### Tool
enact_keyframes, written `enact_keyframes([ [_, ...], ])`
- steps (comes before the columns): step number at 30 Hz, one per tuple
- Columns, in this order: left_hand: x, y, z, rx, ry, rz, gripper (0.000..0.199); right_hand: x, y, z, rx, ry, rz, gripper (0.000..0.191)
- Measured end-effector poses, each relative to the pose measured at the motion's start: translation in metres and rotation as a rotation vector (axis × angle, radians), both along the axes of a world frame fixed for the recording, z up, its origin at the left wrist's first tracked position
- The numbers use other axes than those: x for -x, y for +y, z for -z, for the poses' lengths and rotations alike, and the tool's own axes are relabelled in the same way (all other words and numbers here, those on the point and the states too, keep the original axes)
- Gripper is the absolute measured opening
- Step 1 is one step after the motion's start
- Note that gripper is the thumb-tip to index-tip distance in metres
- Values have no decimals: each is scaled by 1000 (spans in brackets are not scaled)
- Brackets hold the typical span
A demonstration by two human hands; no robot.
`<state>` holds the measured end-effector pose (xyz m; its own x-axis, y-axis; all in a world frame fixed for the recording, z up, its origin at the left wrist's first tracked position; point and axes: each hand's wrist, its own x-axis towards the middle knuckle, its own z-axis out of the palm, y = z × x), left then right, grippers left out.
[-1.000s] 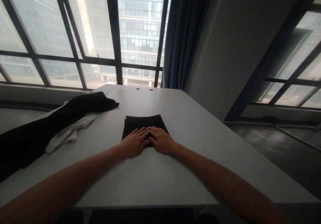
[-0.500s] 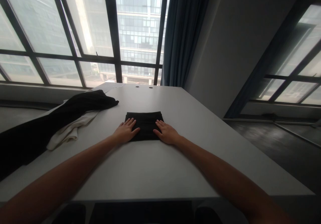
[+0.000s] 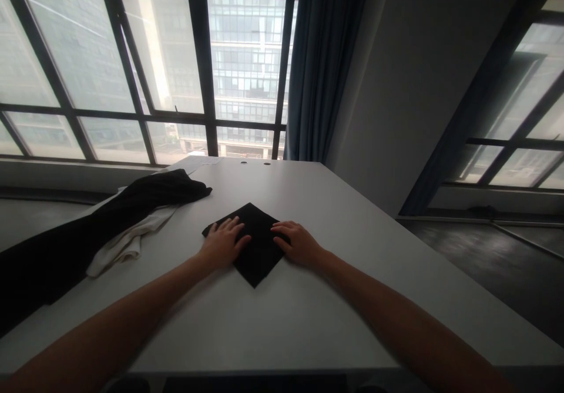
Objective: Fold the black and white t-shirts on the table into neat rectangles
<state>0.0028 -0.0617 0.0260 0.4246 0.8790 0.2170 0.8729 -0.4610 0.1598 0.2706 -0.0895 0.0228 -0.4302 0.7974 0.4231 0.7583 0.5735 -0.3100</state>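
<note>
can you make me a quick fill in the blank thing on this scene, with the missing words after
The left hand and right hand touch a folded cloth whose colour is ____.
At the far end of the table there are ____ dark round spots.
On the left, a pale cloth lies partly ____ a long dark garment.
The curtain beside the window is ____.

Missing words: black; two; under; blue

Daylight comes through the windows, pale and washed out with glare, while everything indoors is dim; the table carries a soft sheen toward its far end, the black cloth loses nearly all detail, and wide-angle distortion slants the dark wall at right
</note>
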Motion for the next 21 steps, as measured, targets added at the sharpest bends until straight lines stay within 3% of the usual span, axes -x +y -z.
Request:
enact_keyframes([
  [3,-21,-18,9,143,64,163,72,-12,10,10,48,-67,90,32],
  [6,-13,-4,10,157,101,245,73,-19,11,7,55,-113,137,27],
  [10,24,34,7,75,103,108,70,-19,2,-7,95,-112,85,15],
  [13,40,43,7,-2,76,68,62,-13,-3,-13,148,-62,-25,19],
  [18,16,16,14,90,3,393,61,-7,-3,-8,-22,-39,31,18],
  [21,-4,1,17,112,7,554,60,-6,-3,-2,-2,-61,26,37],
])
